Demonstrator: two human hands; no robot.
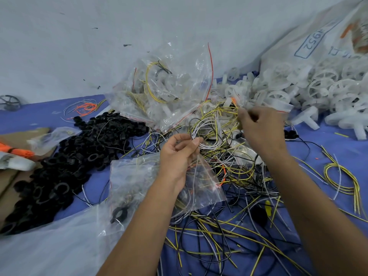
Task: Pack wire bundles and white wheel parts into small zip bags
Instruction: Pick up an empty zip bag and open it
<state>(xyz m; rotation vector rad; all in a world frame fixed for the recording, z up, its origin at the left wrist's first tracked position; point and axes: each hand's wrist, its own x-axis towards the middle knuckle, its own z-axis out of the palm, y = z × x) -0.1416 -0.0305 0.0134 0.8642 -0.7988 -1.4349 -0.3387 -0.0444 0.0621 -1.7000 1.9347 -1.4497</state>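
Note:
My left hand (179,154) pinches the mouth of a small clear zip bag (201,188) together with a loop of white, yellow and black wires (211,134). The bag hangs down below that hand over the wire tangle. My right hand (260,126) is raised to the right of the loop and pinches the far end of the same wires near an orange tip (234,101). A heap of white wheel parts (318,90) lies at the right rear. Loose wires (229,226) cover the blue cloth in front of me.
Filled zip bags (163,90) pile up behind my hands. A mound of black ring parts (65,166) lies at the left, with cardboard (18,140) beyond it. A large clear plastic sheet (49,246) is at the lower left. A printed white sack (322,36) leans at the right rear.

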